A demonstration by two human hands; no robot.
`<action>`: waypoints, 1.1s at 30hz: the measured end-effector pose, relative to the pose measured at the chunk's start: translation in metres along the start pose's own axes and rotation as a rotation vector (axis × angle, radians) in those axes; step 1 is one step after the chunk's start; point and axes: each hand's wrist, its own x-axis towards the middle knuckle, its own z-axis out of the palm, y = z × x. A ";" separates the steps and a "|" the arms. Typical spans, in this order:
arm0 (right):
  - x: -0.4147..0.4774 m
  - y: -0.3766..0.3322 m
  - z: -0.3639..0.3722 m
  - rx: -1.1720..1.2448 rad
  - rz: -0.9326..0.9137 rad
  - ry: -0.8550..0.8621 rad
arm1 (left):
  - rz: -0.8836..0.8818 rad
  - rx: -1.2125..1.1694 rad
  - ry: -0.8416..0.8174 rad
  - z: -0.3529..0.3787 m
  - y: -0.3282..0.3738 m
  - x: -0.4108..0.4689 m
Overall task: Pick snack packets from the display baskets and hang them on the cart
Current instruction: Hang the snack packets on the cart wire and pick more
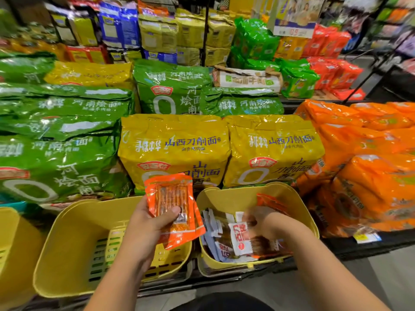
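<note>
My left hand (152, 223) grips a small stack of orange snack packets (173, 198) above the middle yellow basket (67, 232), thumb across their front. My right hand (258, 221) is blurred and reaches down into the right yellow basket (298, 198), among white-and-brown snack packets (238, 241). An orange packet (271, 203) lies at the back of that basket. I cannot tell whether the right fingers hold anything. The cart is not in view.
Large yellow noodle bags (175, 149) stand right behind the baskets, green bags (60, 158) to the left, orange bags (363, 167) to the right. A third yellow basket (13, 243) sits at the far left. More stacked packs fill the back shelves.
</note>
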 end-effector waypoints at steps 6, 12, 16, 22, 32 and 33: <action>0.011 -0.022 0.003 0.354 -0.076 0.254 | -0.009 0.015 0.005 -0.008 0.000 -0.003; 0.004 -0.036 0.023 0.114 -0.012 -0.025 | -0.015 0.034 -0.010 -0.007 0.001 -0.003; 0.005 -0.039 0.028 0.053 -0.073 -0.017 | -0.035 0.042 -0.024 -0.002 -0.003 -0.002; 0.016 -0.056 0.025 -0.160 -0.081 0.055 | -0.027 0.050 -0.055 0.005 -0.003 0.004; 0.005 -0.042 0.011 -0.111 -0.126 0.042 | 0.004 0.046 -0.077 0.011 -0.006 0.011; 0.003 -0.040 0.007 -0.097 -0.113 0.042 | 0.007 0.046 -0.079 0.012 -0.007 0.012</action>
